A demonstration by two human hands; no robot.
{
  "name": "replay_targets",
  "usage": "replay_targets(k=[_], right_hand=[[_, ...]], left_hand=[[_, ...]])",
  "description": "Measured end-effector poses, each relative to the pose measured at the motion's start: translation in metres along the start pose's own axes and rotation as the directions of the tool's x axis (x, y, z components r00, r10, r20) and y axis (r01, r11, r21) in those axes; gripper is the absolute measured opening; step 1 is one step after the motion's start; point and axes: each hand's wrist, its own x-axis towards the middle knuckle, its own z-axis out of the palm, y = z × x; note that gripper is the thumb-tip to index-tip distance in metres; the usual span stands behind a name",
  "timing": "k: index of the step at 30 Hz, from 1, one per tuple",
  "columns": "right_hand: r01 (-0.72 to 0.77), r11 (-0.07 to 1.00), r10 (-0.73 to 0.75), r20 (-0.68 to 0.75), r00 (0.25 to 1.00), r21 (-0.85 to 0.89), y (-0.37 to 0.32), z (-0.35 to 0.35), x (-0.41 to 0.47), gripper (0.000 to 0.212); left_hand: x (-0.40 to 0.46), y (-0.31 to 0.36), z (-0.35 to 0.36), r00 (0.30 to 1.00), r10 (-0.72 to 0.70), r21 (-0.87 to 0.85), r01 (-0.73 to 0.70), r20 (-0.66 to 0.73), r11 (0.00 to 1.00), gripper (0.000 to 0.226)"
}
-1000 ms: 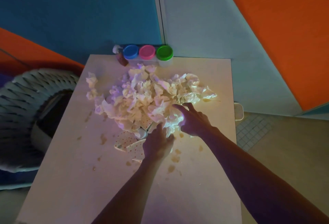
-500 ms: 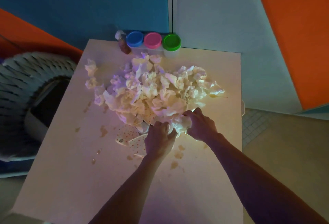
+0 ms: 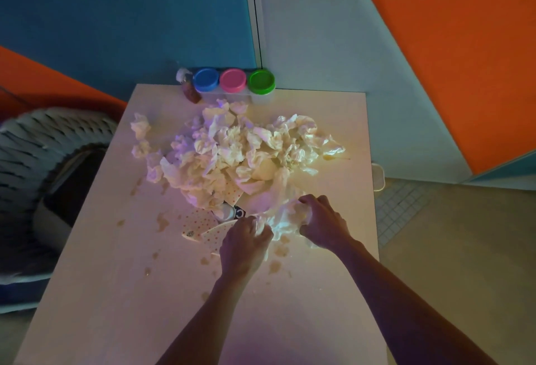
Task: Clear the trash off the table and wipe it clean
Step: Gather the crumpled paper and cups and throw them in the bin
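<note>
A: Where the near edge of the heap thins out, what are the hands doing?

B: Both are curled into the same wad of tissue (image 3: 285, 216). The left hand (image 3: 245, 244) grips its near-left side with knuckles up, and the right hand (image 3: 323, 224) clutches its right side, fingers bent over the top. The two hands sit close together with only that crumpled paper between them.

A: And the rest of the trash?

B: A big pile of crumpled tissues (image 3: 232, 153) covers the middle of the tabletop (image 3: 116, 292), reaching almost to the far edge. Two small loose balls lie apart at its left side. The wad in the hands lies at the pile's near right edge; whether it is joined to the pile I cannot tell.

A: Anything under the pile?

B: Dotted paper plates (image 3: 203, 227) poke out at the near side, just left of the left hand, and a small white object with a dark label (image 3: 232, 212) lies between them and the heap. What it is I cannot tell.

A: Is the surface dirty?

B: Brownish stains (image 3: 162, 221) are scattered across it, left of the plates and around the hands.

A: What stands at the back?

B: Three jars in a row at the far edge, with a blue lid (image 3: 206, 79), a pink lid (image 3: 233, 80) and a green lid (image 3: 261, 81). A small brown bottle (image 3: 190, 90) leans just left of the blue one. Off the left edge of the tabletop is a woven grey chair (image 3: 43, 138).
</note>
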Motion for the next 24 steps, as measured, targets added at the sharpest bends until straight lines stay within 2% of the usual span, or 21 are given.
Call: replay_targets(k=[6,10,14,17,22,24], right_hand=[[-0.071,0.992,0.072,-0.005,0.997,0.102,0.015,-0.001,-0.026,0.062],[-0.077,0.980,0.079,-0.004,0.997,0.185,0.021,-0.002,-0.039,0.051],[-0.077,0.956,0.075,0.016,0.997,0.285,0.026,-0.003,-0.048,0.044],[-0.107,0.929,0.096,0.050,0.994,0.355,0.030,-0.002,-0.054,0.052],[-0.107,0.906,0.083,0.077,0.994,0.410,0.033,-0.002,-0.060,0.090],[-0.099,0.913,0.076,0.074,0.994,0.395,0.032,-0.004,-0.064,0.096]], left_hand=[[-0.021,-0.004,0.000,1.000,0.015,-0.014,-0.015,0.017,1.000,0.018],[-0.032,0.002,-0.002,0.999,0.037,-0.021,-0.037,-0.002,0.999,0.018],[-0.039,0.004,-0.005,0.998,0.053,-0.048,-0.054,-0.017,0.997,0.028],[-0.042,0.003,-0.007,0.996,0.073,-0.079,-0.078,-0.060,0.994,0.031],[-0.046,0.001,-0.015,0.987,0.111,-0.085,-0.121,-0.119,0.989,0.042],[-0.047,-0.001,-0.018,0.986,0.115,-0.075,-0.124,-0.123,0.989,0.048]])
